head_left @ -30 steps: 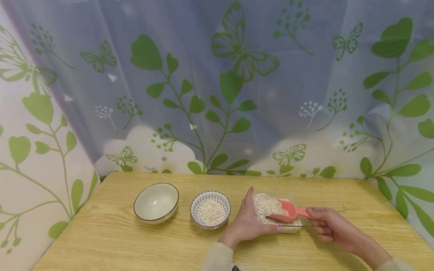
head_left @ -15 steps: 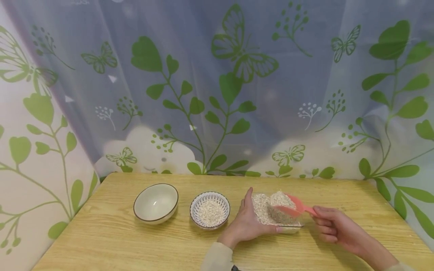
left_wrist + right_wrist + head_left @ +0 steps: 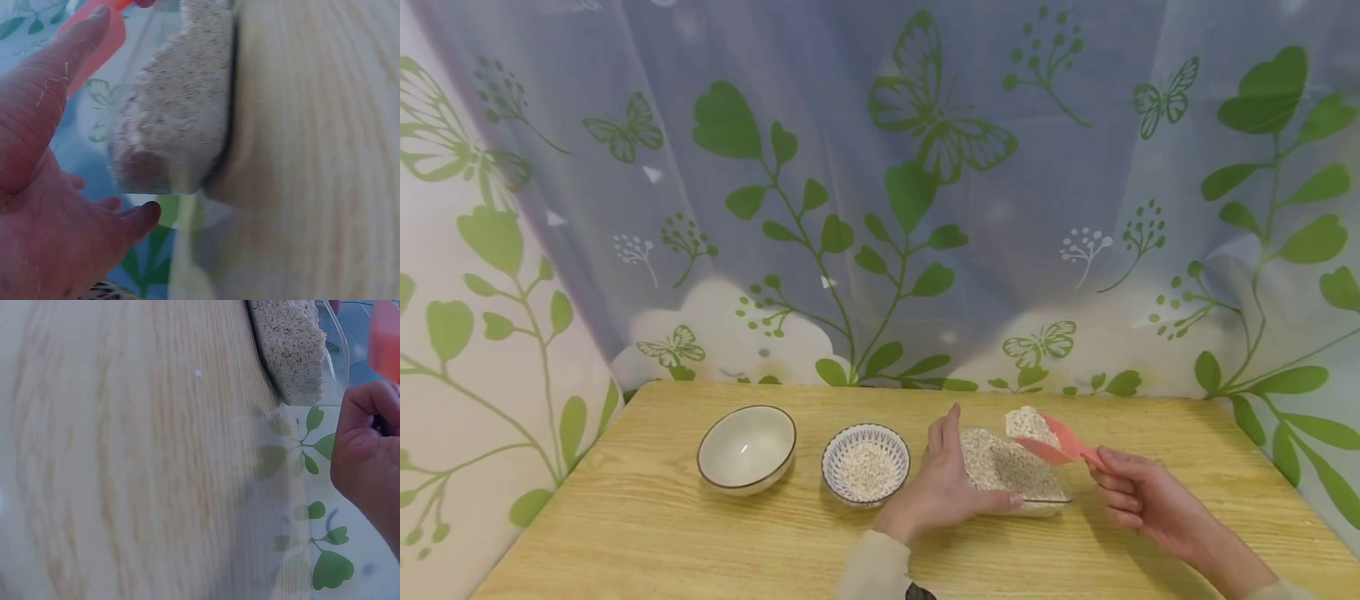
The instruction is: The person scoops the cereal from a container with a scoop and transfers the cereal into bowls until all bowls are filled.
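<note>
A clear rectangular container [image 3: 1043, 507] of oats stands at the right side of the table. My right hand [image 3: 1153, 504] grips the handle of a pink scoop [image 3: 1066, 450], which is raised above the container with a heap of oats [image 3: 1028, 424] in it. At the container's left end is my left hand [image 3: 942, 490], thumb along the near side and fingers extended. In the left wrist view a gap shows between this hand [image 3: 56, 206] and the container [image 3: 178, 106]. The right wrist view catches the curled right hand [image 3: 375, 444] and part of the scoop [image 3: 384, 347].
Left of the hands sits a small patterned bowl [image 3: 867, 467] with oats in it. Farther left stands a larger cream bowl [image 3: 747, 450] with a dark rim, nothing in it. A printed curtain [image 3: 850, 208] hangs behind the wooden table [image 3: 715, 542].
My right hand has lifted the scoop, heaped with oats, up out of the container. A hollow now shows in the oats there. My left hand has shifted slightly at the container's end.
</note>
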Demonstrator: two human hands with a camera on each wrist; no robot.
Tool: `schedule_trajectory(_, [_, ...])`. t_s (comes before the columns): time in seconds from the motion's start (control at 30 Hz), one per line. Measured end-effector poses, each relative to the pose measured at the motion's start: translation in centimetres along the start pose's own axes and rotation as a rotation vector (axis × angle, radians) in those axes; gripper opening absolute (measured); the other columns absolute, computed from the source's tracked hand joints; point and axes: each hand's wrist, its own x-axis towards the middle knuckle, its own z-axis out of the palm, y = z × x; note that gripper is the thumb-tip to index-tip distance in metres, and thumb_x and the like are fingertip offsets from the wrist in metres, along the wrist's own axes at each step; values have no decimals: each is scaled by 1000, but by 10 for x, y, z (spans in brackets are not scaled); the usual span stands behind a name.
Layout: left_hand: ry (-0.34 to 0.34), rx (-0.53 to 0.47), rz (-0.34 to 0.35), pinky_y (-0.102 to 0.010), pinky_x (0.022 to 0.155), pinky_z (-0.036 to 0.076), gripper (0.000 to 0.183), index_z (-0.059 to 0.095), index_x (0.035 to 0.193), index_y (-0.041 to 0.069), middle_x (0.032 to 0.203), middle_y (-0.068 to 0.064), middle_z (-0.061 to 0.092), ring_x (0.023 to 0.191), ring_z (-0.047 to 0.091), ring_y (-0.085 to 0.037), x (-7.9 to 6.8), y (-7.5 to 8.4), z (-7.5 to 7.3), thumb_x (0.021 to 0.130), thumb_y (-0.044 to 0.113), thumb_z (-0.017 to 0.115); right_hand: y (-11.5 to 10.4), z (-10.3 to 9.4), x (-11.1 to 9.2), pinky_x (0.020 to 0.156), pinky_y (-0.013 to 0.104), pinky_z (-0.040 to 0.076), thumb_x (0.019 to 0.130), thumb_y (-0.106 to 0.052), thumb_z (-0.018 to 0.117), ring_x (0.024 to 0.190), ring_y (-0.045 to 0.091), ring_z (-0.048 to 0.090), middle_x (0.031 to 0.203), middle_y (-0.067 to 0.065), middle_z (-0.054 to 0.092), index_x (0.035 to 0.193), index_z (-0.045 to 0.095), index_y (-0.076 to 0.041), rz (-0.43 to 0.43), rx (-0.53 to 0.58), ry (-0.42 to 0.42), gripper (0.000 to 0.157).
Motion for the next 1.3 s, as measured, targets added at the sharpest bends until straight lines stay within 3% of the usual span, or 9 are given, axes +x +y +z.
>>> schedule_trajectory(0.13, [17, -10, 24, -62, 107, 48, 130, -5, 165, 34, 172, -9, 7, 144, 43, -43, -4, 5, -10, 75, 61, 85, 0, 1, 1, 56, 29, 10, 114, -22, 8, 59, 15, 3, 75, 0, 13, 113, 61, -15, -13, 9, -20, 53])
schedule_trajectory(0.3, [67, 22, 77, -63, 110, 45, 121, 1, 164, 38, 172, -8, 12, 147, 40, -41, -13, 4, -32, 78, 64, 81, 0, 2, 4, 56, 29, 9, 114, -21, 7, 58, 15, 4, 75, 1, 13, 113, 61, -14, -32, 2, -31, 55])
schedule_trajectory(0.63, [250, 172, 137, -64, 111, 43, 98, 27, 161, 36, 162, -3, 36, 145, 43, -34, -27, -23, -67, 82, 63, 76, -5, 10, 7, 56, 29, 10, 114, -22, 11, 58, 16, 3, 74, 0, 17, 115, 63, -15, -18, -47, 15, 52])
schedule_trajectory(0.8, [302, 235, 107, -63, 112, 43, 97, 34, 159, 34, 160, -3, 39, 145, 42, -34, -36, -40, -77, 78, 66, 78, -7, 16, 10, 55, 30, 10, 115, -23, 15, 58, 16, 5, 71, -2, 19, 111, 62, -17, 1, -121, 78, 48])
schedule_trajectory(0.97, [328, 276, 57, -61, 113, 43, 103, 37, 158, 25, 160, -8, 39, 146, 40, -36, -43, -52, -83, 74, 66, 81, -10, 21, 13, 54, 29, 10, 115, -23, 16, 58, 16, 5, 71, -2, 18, 107, 62, -18, -4, -131, 99, 47])
schedule_trajectory(1.3, [263, 278, -66, -67, 109, 44, 125, 22, 163, 12, 160, -24, 31, 142, 42, -47, -50, -71, -84, 69, 69, 82, -13, 33, 25, 54, 30, 8, 115, -21, 20, 58, 16, 3, 70, -2, 17, 105, 62, -19, -19, -147, 112, 43])
